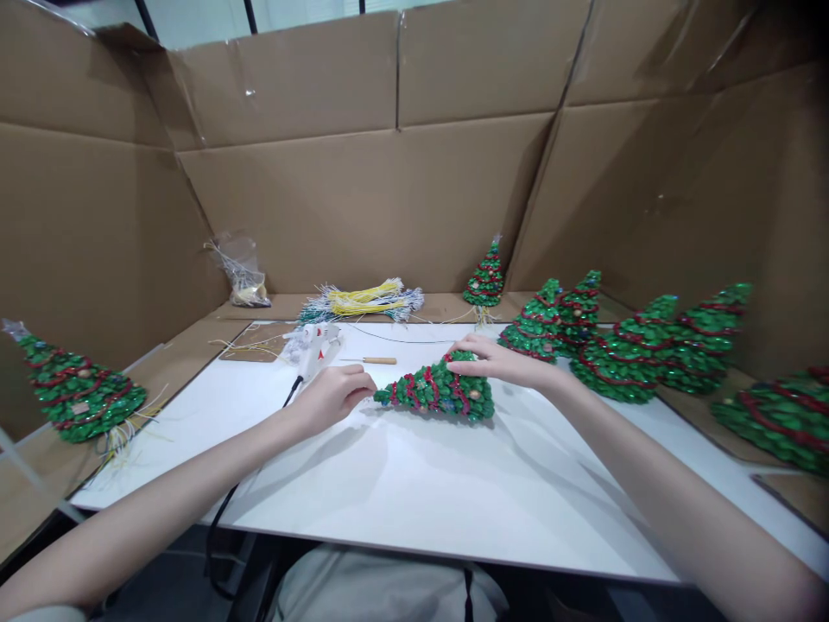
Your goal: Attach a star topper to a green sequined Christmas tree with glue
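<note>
Nearest, two bare forearms reach out over the white counter [401, 492] from its near edge. A black cable [228, 499] drops off that edge on the left, beside the left forearm. The left hand [333, 397] is curled almost closed, with thumb and fingertips pinched together right at the pointed tip of a small green tree [440, 393]. This tree, wound with red trim, lies on its side in the middle of the counter with its tip pointing left. The right hand [502, 361] lies over the tree's wide end with the fingers stretched nearly flat and touching it; whether the thumb grips underneath cannot be told. To the left, off the white board, another tree [74, 389] leans on the brown surface with loose wires at its base. To the right, a row of similar trees [648, 350] lies tipped over, close by the right wrist and forearm. Just beyond the left hand sits a white glue gun [319, 341], whose red markings are too small to read. A thin tool with a wooden handle [376, 360] lies just right of it. Farther back are a bundle of yellow and pale wires [366, 300], a clear plastic bag [241, 272] on the far left, and one upright tree [487, 276]. Cardboard walls [363, 190] close in the far side and both sides.
</note>
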Motion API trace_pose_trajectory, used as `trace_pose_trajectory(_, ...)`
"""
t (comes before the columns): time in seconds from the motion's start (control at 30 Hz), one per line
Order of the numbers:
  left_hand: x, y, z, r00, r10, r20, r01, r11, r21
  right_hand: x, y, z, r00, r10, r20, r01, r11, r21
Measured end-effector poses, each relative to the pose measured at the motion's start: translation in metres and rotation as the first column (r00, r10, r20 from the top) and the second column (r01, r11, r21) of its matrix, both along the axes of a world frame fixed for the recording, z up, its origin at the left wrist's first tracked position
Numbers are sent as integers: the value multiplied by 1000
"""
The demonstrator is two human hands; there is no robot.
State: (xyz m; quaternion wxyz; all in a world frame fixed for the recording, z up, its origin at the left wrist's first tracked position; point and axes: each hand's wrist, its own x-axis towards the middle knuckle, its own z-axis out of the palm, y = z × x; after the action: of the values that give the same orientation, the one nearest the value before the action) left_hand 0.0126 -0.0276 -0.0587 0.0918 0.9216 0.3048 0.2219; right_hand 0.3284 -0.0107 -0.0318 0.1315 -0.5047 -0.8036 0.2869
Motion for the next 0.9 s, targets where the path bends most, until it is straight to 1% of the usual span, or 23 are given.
trace_pose_trajectory(0.17,15,5,-6,999,-25,-28,25,1000,5,0,1,-1,1000,-8,4,8,1000,7)
trace_pose_trajectory(0.27,16,2,-4,999,2,-44,-1,1000,5,0,1,-1,1000,-12,1,12,1000,9)
trace_pose_trajectory(0.33,12,-2,0,998,26,-63,-26,1000,-8,-1,1,-1,1000,-14,2,14,1000,2)
trace_pose_trajectory(0.47,-5,-10,6,995,65,-75,-66,998,-6,-1,0,0,1000,-12,-4,12,1000,-3)
trace_pose_trajectory(0.57,-17,-14,6,995,81,-56,-81,997,9,-1,-1,0,1000,-6,-9,6,1000,1)
trace_pose_trajectory(0.67,-21,-15,2,998,64,-29,-63,998,17,0,0,-1,1000,-9,-1,9,1000,9)
trace_pose_trajectory(0.77,-17,-12,-1,999,33,-3,-32,999,31,-1,1,-1,1000,-8,12,8,1000,21)
trace_pose_trajectory(0.9,-3,-5,-4,1000,7,-24,-5,999,50,-4,-1,2,1000,-20,22,20,1000,9)
